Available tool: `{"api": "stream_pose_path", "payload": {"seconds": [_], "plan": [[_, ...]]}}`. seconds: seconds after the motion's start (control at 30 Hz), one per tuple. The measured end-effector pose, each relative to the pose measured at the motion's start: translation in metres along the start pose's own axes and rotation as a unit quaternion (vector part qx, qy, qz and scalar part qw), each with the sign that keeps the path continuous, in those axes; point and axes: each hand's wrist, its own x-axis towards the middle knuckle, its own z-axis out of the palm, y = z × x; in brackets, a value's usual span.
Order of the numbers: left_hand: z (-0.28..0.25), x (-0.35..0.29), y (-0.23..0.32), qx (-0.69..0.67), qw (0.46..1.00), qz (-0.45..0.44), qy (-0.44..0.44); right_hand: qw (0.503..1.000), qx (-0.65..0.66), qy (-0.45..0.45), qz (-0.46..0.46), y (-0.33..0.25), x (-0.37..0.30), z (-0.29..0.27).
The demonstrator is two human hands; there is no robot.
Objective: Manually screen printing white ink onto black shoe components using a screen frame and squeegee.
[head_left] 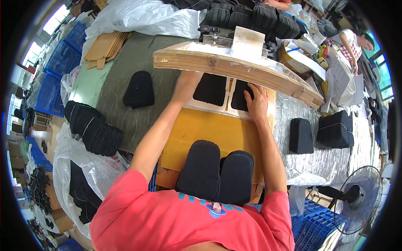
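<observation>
Two black rounded fabric pads lie side by side in the pale slotted board [209, 107]. My left hand [189, 85] reaches to the outer edge of the left pad [213, 91]; its fingers are hidden beneath the raised wooden screen frame [234, 66]. On the right pad [239, 97] rests my right hand [258, 102], fingers apart and stretched forward along its outer side. The frame hangs tilted over the far ends of both pads and hides them. Close to my body, a left pad stack [200, 167] and a right pad stack [236, 178] lie on the yellow board [192, 129].
A small black stack [139, 90] and a longer tied row [94, 127] are at left. Two more stacks, one loose [301, 136] and one tied [336, 129], sit at right near a fan [355, 194]. Another person [349, 44] stands at far right.
</observation>
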Motion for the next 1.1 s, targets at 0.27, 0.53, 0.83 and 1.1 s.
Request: {"api": "stream_pose_path", "payload": {"seconds": [0.27, 0.53, 0.83, 1.1], "plan": [[-0.103, 0.003, 0.101, -0.242, 0.957, 0.055, 0.150, 1.000, 0.002, 0.004, -0.011, 0.010, 0.001, -0.010], [-0.088, -0.068, 0.074, -0.186, 0.981, 0.061, -0.003, 0.976, 0.173, 0.047, 0.120, 0.139, -0.019, -0.123], [-0.050, -0.117, 0.025, -0.111, 0.992, -0.058, -0.017, 0.997, -0.008, 0.025, -0.067, 0.010, 0.105, -0.069], [-0.048, -0.114, 0.024, -0.105, 0.994, -0.036, -0.011, 0.976, -0.131, -0.130, -0.117, -0.021, 0.096, -0.032]]}}
